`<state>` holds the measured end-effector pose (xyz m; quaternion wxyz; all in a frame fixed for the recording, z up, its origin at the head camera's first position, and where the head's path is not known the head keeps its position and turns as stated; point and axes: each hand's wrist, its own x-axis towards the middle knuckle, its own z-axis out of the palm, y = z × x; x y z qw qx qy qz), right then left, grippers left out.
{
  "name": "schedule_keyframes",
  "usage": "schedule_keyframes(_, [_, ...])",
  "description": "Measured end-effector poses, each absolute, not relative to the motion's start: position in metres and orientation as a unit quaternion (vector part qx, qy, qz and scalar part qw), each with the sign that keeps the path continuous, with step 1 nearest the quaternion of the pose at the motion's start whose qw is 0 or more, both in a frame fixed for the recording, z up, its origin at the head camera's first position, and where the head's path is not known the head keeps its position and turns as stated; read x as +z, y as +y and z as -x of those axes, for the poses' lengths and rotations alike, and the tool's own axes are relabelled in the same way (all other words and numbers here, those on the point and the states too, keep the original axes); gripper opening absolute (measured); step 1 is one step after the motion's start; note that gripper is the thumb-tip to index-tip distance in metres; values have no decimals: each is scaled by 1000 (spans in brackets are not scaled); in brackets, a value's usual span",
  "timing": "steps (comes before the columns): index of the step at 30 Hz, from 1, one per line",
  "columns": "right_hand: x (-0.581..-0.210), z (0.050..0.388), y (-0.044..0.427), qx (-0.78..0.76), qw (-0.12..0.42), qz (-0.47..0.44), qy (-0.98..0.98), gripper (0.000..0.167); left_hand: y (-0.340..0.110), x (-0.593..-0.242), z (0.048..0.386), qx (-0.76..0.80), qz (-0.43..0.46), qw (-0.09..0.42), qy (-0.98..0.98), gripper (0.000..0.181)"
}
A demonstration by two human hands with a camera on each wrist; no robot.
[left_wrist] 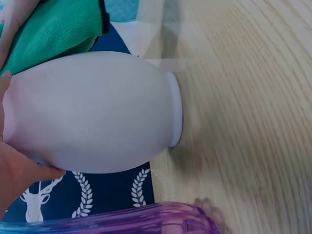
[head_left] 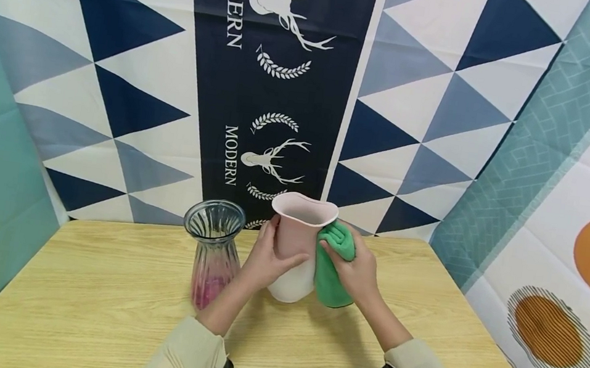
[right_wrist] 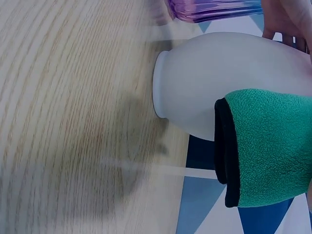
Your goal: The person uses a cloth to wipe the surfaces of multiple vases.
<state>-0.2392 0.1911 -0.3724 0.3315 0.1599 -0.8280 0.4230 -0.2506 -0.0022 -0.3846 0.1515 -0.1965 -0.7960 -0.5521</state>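
Note:
A pink-and-white vase (head_left: 296, 237) with a wavy rim stands upright between my hands; whether its base touches the table or hovers just above cannot be told. My left hand (head_left: 267, 260) grips its left side, thumb across the front. On the other side, my right hand (head_left: 359, 268) holds a folded green cloth (head_left: 331, 279) against the vase near the neck. In the right wrist view the cloth (right_wrist: 270, 146) shows a black edge and hangs beside the vase's pale body (right_wrist: 219, 78). Part of the right hand's fingers is hidden by the cloth.
A ribbed glass vase (head_left: 215, 254), clear bluish above and pink below, stands left of my left forearm. The light wood table (head_left: 89, 300) runs back to a patterned wall cloth (head_left: 273, 94). Fabric also hangs at both sides.

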Motion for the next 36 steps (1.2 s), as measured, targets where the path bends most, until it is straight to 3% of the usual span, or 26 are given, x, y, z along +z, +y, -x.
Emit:
schedule_keyframes(5, [-372, 239, 190, 425, 316, -164, -832, 53, 2, -387, 252, -546, 187, 170, -799, 107])
schedule_keyframes(36, [-393, 228, 198, 416, 262, -140, -859, 49, 3, -384, 251, -543, 199, 174, -797, 105])
